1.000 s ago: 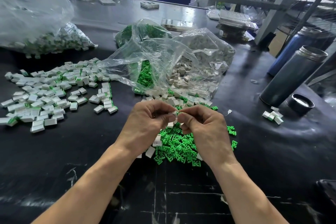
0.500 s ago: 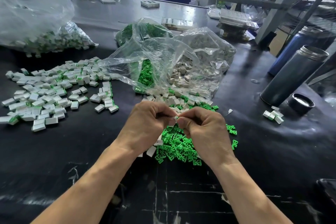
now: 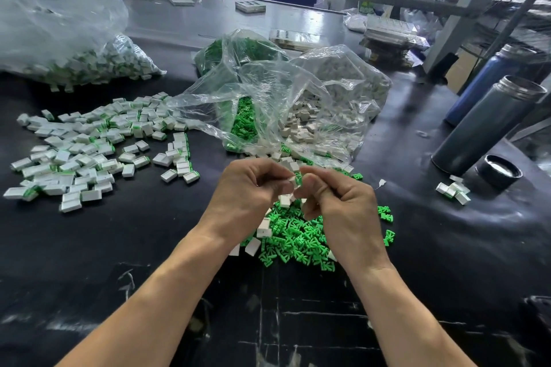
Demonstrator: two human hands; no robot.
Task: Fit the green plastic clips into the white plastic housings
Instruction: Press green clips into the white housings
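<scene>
My left hand (image 3: pixel 247 197) pinches a small white housing (image 3: pixel 291 180) between thumb and fingers. My right hand (image 3: pixel 343 205) meets it fingertip to fingertip and pinches a green clip (image 3: pixel 299 179) against that housing. A second white housing (image 3: pixel 284 200) shows just under my left fingers. Below both hands a heap of loose green clips (image 3: pixel 298 241) lies on the black table, with a few loose white housings (image 3: pixel 264 228) at its left edge. Left of my hands spreads a wide scatter of fitted white-and-green pieces (image 3: pixel 89 152).
An open clear bag (image 3: pixel 277 104) behind my hands spills green clips and white housings. A big bag of fitted pieces (image 3: pixel 68 48) lies at the far left. Two metal flasks (image 3: pixel 489 125), a black lid (image 3: pixel 499 171) and a few pieces (image 3: pixel 453 189) stand at the right.
My hands have stayed together over the green heap. The fingertips have shifted slightly and the green clip now shows between them at the housing.
</scene>
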